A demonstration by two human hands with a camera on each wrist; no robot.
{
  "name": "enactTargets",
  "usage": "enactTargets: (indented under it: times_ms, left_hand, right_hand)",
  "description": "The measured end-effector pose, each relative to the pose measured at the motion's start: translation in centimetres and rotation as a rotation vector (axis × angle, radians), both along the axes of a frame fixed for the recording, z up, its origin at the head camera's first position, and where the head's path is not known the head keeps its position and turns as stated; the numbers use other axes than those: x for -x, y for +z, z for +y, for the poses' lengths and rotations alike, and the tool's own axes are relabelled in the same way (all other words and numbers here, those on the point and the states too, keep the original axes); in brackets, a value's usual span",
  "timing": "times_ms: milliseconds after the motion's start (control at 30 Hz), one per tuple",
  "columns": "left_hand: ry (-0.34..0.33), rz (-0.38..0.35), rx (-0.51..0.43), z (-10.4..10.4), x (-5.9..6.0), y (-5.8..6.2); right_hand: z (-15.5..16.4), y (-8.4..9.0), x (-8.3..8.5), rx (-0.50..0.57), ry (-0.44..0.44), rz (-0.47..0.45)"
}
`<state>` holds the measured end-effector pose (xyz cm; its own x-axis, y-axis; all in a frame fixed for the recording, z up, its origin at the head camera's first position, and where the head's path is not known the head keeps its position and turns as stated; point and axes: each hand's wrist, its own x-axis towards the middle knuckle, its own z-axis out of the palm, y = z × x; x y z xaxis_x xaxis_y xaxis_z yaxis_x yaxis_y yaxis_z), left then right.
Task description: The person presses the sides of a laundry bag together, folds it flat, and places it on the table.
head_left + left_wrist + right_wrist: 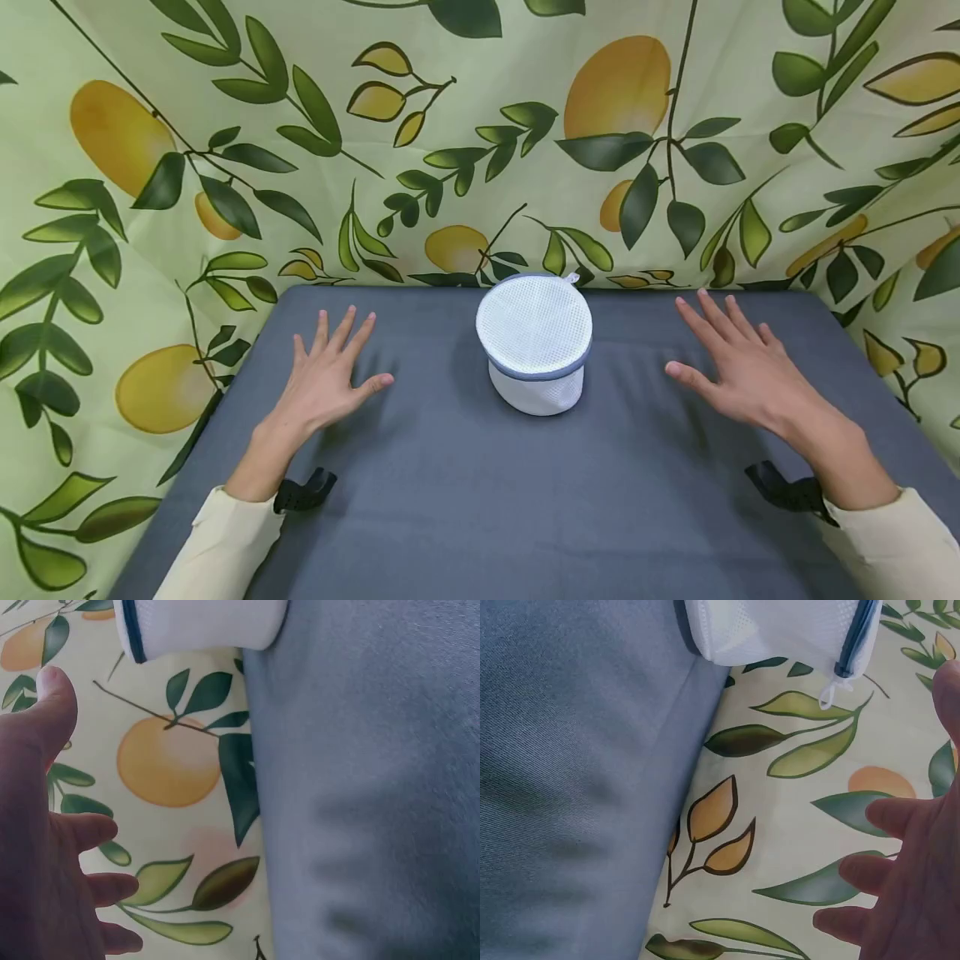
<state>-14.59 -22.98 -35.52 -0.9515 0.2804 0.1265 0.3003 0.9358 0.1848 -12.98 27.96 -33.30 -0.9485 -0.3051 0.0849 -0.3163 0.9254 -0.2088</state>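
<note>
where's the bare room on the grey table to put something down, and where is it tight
Bare grey table runs along the near edge, between the two sleeves and in front of the white mesh bag. Smaller free strips lie between the bag and the left hand, and between it and the right hand. Behind the bag, by the lemon-print cloth, it is tight.
</note>
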Motion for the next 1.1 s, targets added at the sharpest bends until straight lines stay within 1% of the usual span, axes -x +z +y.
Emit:
enactTargets:
  times_ms: [100, 200, 467, 567, 700, 833, 967, 1100]
  left_hand:
    - [-0.006, -0.001, -0.001, 0.1, -0.1, -0.1]
    - [-0.023, 0.005, -0.014, 0.6, -0.1, 0.1]
    - [-0.091, 0.043, -0.022, 3.1, 1.4, 1.3]
    - [-0.117, 0.049, -0.038, 3.9, 1.7, 1.6]
    - [-0.14, 0.047, -0.068, 4.8, 1.7, 1.8]
    - [-0.14, 0.033, -0.089, 5.9, 2.0, 1.5]
    - [-0.131, 0.01, -0.107, 7.2, 2.4, 0.9]
    - [-0.116, 0.002, -0.126, 8.4, 2.7, 0.3]
  right_hand:
    - [-0.3, -0.3, 0.1, 0.003, 0.01, 0.001]
    - [-0.6, -0.4, 0.4, 0.009, 0.02, 0.019]
    - [-1.7, -0.5, 0.9, 0.07, 0.06, 0.03]
    - [-2.4, -0.4, 1.1, 0.082, 0.078, 0.017]
    - [-3.4, -0.2, 1.6, 0.111, 0.091, -0.014]
    - [-4.4, -0.1, 1.9, 0.147, 0.1, -0.03]
    - [-5.3, -0.4, 2.3, 0.16, 0.115, -0.043]
    - [-6.2, -0.8, 2.8, 0.183, 0.133, -0.048]
